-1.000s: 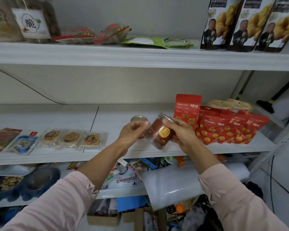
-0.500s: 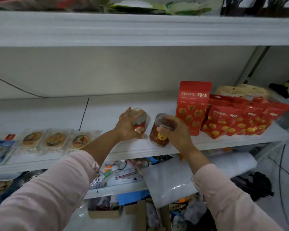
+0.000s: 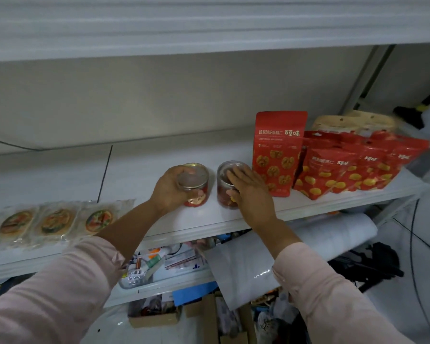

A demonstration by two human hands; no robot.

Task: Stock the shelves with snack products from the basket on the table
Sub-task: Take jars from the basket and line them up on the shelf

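A white shelf (image 3: 139, 170) runs across the middle of the frame against a pale wall, with the edge of an upper shelf (image 3: 209, 26) overhead. Right of centre an upright red pouch (image 3: 278, 155) shows walnut pictures and the brand 百草味; its smaller print is too fine to read. A row of leaning red pouches (image 3: 345, 175) fills the right end, with tan packs (image 3: 353, 122) behind them. At the left edge lie flat clear packets (image 3: 55, 222) of round snacks. Two jars stand upright at centre, just apart. The left hand (image 3: 169, 192) is wrapped round the red-labelled jar (image 3: 196, 187). The right hand (image 3: 251, 192) holds the clear jar (image 3: 225, 192) of reddish-brown pieces, fingers over its lid and thumb on its side. Below lie a white roll (image 3: 308, 244) and cardboard boxes (image 3: 154, 319).
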